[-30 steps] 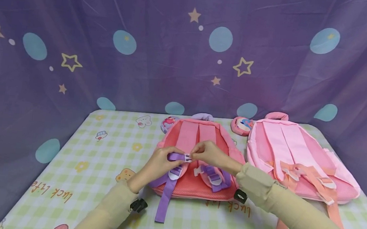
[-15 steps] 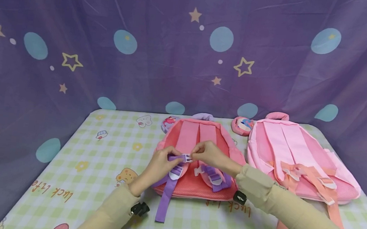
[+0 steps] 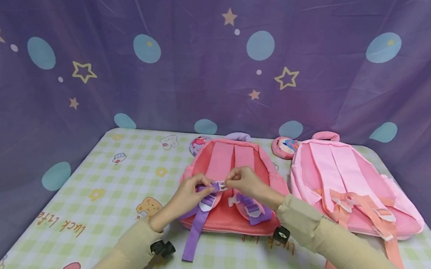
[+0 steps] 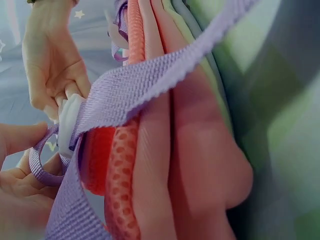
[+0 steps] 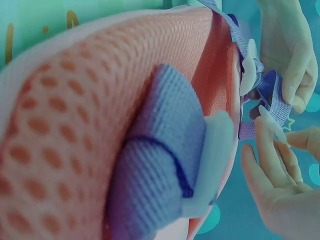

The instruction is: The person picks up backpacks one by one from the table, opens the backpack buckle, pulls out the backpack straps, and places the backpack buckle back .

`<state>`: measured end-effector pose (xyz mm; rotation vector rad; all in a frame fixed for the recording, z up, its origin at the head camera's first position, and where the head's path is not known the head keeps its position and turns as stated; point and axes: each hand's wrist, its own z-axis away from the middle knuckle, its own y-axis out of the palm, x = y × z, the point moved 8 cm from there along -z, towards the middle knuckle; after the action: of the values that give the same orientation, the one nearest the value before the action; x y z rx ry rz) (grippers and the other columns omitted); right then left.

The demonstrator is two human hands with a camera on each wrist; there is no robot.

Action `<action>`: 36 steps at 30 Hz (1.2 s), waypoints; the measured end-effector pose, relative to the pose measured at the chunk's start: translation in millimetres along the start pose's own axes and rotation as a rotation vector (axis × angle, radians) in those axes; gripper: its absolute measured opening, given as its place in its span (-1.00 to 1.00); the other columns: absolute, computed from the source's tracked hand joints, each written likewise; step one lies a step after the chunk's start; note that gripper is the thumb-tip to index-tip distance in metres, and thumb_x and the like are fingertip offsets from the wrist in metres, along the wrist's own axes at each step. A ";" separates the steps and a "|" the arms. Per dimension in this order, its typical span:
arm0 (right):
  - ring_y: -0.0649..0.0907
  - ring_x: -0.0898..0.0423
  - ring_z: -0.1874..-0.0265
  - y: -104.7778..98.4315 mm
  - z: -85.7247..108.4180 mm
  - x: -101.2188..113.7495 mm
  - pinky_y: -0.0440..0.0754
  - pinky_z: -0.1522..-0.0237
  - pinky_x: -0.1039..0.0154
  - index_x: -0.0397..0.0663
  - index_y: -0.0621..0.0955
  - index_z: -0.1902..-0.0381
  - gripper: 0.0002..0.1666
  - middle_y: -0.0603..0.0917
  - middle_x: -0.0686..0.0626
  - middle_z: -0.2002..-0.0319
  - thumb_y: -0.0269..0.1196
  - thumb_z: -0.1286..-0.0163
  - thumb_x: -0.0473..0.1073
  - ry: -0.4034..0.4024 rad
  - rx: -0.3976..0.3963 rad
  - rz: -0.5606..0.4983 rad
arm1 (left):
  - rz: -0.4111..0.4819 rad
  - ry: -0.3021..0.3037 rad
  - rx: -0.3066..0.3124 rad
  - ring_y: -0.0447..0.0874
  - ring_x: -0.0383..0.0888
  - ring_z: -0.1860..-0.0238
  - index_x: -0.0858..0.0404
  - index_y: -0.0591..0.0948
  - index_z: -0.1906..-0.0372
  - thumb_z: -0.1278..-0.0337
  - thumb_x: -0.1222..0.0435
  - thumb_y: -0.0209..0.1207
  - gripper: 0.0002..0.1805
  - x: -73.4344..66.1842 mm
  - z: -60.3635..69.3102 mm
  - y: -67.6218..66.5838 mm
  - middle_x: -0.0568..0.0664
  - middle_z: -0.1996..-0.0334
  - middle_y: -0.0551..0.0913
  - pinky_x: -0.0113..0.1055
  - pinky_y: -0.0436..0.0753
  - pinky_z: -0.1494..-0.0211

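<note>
A coral-pink backpack [image 3: 226,224] lies back side up at the table's middle, purple straps on its shoulder bands. Above it my left hand [image 3: 188,194] pinches a purple strap [image 5: 281,106], which bends into a loop between thumb and fingers in the left wrist view. My right hand [image 3: 247,182] pinches the pronged end of the white buckle [image 3: 221,186] fixed on that strap. A second white buckle half [image 3: 233,201] rests just below the right hand, apart from the first. White strap adjusters [image 3: 207,202] sit lower on the bands. One purple strap tail [image 3: 191,244] hangs toward the front.
To the right lies a light pink backpack [image 3: 351,178] with orange straps, its chest buckle [image 3: 345,203] among them. Small round pouches [image 3: 285,147] sit near the back edge. A checked cloth [image 3: 114,211] covers the table; a purple curtain [image 3: 189,84] hangs behind.
My left hand has shifted slightly right and down, and less purple strap shows between its fingers. The buckle has moved slightly right with the right hand. Both backpacks stay put.
</note>
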<state>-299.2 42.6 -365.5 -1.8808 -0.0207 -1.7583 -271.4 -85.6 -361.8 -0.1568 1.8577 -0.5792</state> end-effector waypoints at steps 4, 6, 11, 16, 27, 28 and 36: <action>0.50 0.24 0.62 0.5 1.5 -1.0 0.33 0.66 0.47 -0.37 0.56 0.47 -0.91 0.61 0.02 0.63 0.14 -0.05 -0.40 0.001 0.016 -0.028 | -0.010 -0.020 0.014 0.55 -0.10 0.23 0.30 0.50 0.47 -0.02 0.42 0.15 -0.93 2.0 2.0 -1.5 0.14 0.24 0.63 -0.41 0.49 0.25; 0.51 0.24 0.62 0.1 2.6 -1.0 0.35 0.65 0.47 -0.38 0.56 0.46 -0.90 0.62 -0.01 0.62 0.15 -0.05 -0.40 0.000 0.017 -0.037 | -0.014 -0.029 0.019 0.55 -0.12 0.21 0.27 0.50 0.47 -0.02 0.40 0.16 -0.93 3.5 2.6 -2.4 0.11 0.21 0.63 -0.41 0.48 0.24; 0.59 0.16 0.58 -1.2 3.3 -5.1 0.49 0.57 0.37 -0.41 0.57 0.42 -0.87 0.65 -0.11 0.57 0.14 -0.07 -0.39 0.033 0.025 -0.071 | -0.001 -0.020 0.049 0.55 -0.06 0.14 0.28 0.51 0.46 -0.02 0.38 0.17 -0.93 1.5 4.4 -1.9 0.16 0.13 0.60 -0.38 0.50 0.18; 0.66 -0.08 0.39 -0.8 3.0 -9.6 0.59 0.30 0.13 -0.45 0.57 0.33 -0.81 0.67 -0.21 0.47 0.13 -0.13 -0.38 0.062 0.064 -0.123 | -0.034 0.000 0.086 0.53 -0.05 0.08 0.26 0.51 0.48 -0.01 0.37 0.18 -0.93 -1.1 7.2 0.2 0.13 0.09 0.59 -0.36 0.50 0.13; 0.64 0.04 0.45 -0.5 2.2 -12.4 0.58 0.35 0.13 -0.40 0.60 0.23 -0.74 0.67 -0.21 0.42 0.14 -0.10 -0.38 0.010 0.153 -0.054 | -0.084 0.012 0.123 0.52 -0.10 0.08 0.19 0.54 0.54 0.07 0.34 0.24 -0.90 -7.8 11.3 5.7 0.04 0.04 0.57 -0.46 0.46 0.29; 0.63 0.05 0.46 -0.4 2.3 -12.6 0.58 0.36 0.12 -0.40 0.60 0.23 -0.74 0.67 -0.20 0.42 0.15 -0.10 -0.38 0.007 0.158 -0.047 | -0.089 0.011 0.127 0.51 -0.10 0.06 0.18 0.54 0.55 0.07 0.33 0.25 -0.90 -8.3 11.9 6.1 0.03 0.03 0.57 -0.45 0.47 0.27; 0.59 0.15 0.51 -1.5 3.3 -13.5 0.57 0.38 0.14 -0.36 0.62 0.28 -0.78 0.68 -0.16 0.42 0.19 -0.09 -0.36 -0.008 0.161 -0.013 | -0.054 0.018 0.175 0.46 -0.01 -0.04 0.20 0.56 0.52 0.05 0.36 0.23 -0.93 -11.7 16.8 10.3 0.09 -0.04 0.50 -0.34 0.52 0.12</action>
<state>-298.7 50.0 -377.3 -1.7753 -0.1729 -1.7048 -250.0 -77.4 -360.8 -0.0867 1.8147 -0.7794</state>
